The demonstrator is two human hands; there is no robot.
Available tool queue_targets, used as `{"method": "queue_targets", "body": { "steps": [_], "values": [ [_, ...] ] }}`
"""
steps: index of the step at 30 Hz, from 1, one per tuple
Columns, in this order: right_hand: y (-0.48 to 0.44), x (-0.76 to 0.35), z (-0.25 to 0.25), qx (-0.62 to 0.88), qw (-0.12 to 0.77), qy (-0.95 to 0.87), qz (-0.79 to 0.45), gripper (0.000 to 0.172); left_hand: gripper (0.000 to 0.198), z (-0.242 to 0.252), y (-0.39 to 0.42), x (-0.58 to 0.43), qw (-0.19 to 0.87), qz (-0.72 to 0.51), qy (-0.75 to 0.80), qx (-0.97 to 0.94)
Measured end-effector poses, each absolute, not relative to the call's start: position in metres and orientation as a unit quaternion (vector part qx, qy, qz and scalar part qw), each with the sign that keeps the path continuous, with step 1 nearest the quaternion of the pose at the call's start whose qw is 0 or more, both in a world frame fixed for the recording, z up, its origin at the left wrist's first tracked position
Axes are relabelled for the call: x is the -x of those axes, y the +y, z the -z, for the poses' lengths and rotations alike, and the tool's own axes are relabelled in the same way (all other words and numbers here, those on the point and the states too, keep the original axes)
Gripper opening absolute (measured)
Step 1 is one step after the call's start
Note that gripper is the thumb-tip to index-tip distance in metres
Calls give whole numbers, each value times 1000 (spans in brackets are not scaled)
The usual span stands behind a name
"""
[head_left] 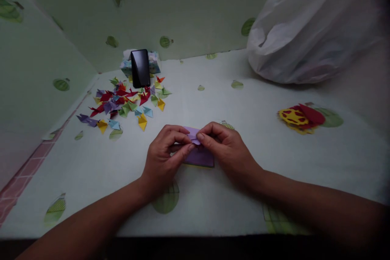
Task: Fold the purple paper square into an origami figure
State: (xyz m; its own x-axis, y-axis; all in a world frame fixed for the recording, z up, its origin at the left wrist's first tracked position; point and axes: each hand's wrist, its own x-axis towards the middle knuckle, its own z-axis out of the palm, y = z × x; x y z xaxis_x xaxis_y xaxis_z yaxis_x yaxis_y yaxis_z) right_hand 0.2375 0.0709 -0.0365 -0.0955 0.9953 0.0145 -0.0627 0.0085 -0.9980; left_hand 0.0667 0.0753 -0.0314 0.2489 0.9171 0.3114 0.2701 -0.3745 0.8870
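A small folded piece of purple paper (196,141) is pinched between my two hands in the middle of the table. My left hand (168,149) grips its left side between thumb and fingers. On the other side, the thumb and forefinger of my right hand (227,146) press the paper's right edge. Just beneath lies a stack of square paper sheets (201,158), purple on top, with a yellowish edge showing below. My fingers hide part of the folded piece, so its exact shape cannot be made out.
Many small folded paper birds (124,103) in several colours lie at the left. Behind them a black phone (140,69) leans on a tissue box (155,61). At the right are red and yellow cut-out pieces (300,118), with a large white plastic bag (304,32) behind.
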Motion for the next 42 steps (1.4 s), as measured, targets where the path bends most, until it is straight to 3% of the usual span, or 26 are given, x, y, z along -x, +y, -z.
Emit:
{"method": "queue_targets", "body": {
  "steps": [10, 17, 32, 42],
  "values": [
    [72, -237, 39, 448, 498, -504, -545, 14, 8, 31, 75, -68, 429, -466, 460, -622],
    [71, -237, 37, 468, 495, -511, -525, 14, 13, 32, 73, -69, 578, -431, 471, -509],
    [70, -238, 36, 471, 453, -526, -544, 17, 12, 29, 74, -67, 519, -453, 479, -545],
    [72, -242, 36, 472, 428, -623, -453, 14, 13, 24, 78, -67, 510, -365, 499, -598]
  ]
}}
